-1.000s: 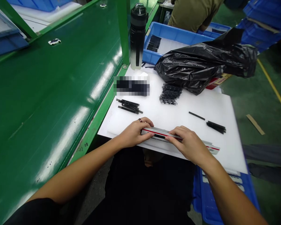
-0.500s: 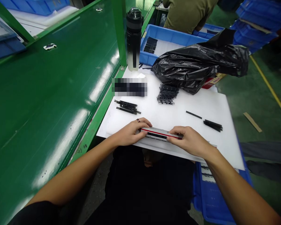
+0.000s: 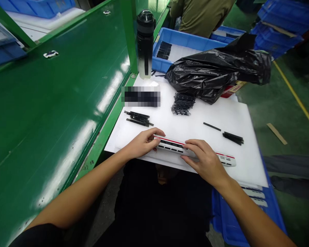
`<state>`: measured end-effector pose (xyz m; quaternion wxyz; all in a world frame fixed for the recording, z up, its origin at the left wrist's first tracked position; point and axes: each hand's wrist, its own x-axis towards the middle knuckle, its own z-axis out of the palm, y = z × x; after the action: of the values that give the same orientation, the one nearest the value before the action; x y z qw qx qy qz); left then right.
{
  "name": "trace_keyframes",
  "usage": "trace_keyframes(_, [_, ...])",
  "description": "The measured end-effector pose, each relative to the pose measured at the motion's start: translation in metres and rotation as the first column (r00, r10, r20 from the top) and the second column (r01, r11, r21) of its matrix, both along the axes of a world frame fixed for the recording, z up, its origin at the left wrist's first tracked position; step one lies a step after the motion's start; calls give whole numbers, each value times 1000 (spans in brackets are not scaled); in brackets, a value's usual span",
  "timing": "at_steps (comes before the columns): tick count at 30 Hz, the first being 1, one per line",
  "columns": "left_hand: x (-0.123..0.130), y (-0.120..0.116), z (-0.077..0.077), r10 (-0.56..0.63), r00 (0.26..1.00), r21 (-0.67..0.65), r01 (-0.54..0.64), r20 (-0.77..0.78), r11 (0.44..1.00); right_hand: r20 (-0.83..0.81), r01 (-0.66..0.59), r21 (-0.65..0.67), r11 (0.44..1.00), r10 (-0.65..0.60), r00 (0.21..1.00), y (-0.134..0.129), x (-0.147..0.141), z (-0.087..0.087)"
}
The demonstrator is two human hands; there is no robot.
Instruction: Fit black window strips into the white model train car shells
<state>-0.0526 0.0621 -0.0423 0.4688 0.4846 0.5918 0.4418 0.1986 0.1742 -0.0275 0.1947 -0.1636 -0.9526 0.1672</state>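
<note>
A long white toy train carriage with a red stripe and dark window slots lies across the front of the white tabletop. My left hand grips its left end between thumb and fingers. My right hand is closed around its middle, fingertips on the far side and thumb on the near side, covering part of the body. Its right end sticks out past my right hand. Beyond my left hand sits a pile of thin black strips. Other black strips and a single strip lie farther right.
Black frame-like parts are heaped near a black plastic bag. A bottle stands by the green partition. Behind are a blue bin and a seated person. Another blue bin is below right.
The carriage has rolled so its windowed side faces up more, and its right end now shows. My right hand's fingers have spread wider around it.
</note>
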Motion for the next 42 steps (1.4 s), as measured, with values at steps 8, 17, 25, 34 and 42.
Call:
trace_keyframes(8, [1, -1, -5, 8, 1000, 4, -8, -17, 1000, -61, -9, -7, 1000, 9, 998, -3, 1, -7])
trace_keyframes(17, [0, -2, -8, -7, 1000, 55, 5, 26, 998, -52, 14, 93, 996, -9, 999, -4, -1, -10])
trace_keyframes(25, [2, -5, -11, 33, 987, 190, -3, -154, 982, 98, -44, 92, 995, 35, 995, 12, -4, 10])
trace_keyframes(34, [3, -6, -18, 57, 967, 305, 22, -247, 952, 177, 82, 72, 994, -94, 980, 11, -14, 5])
trace_keyframes(42, [4, -7, -19, 56, 966, 309, 25, -251, 951, 156, 72, 42, 997, -78, 985, 11, -14, 7])
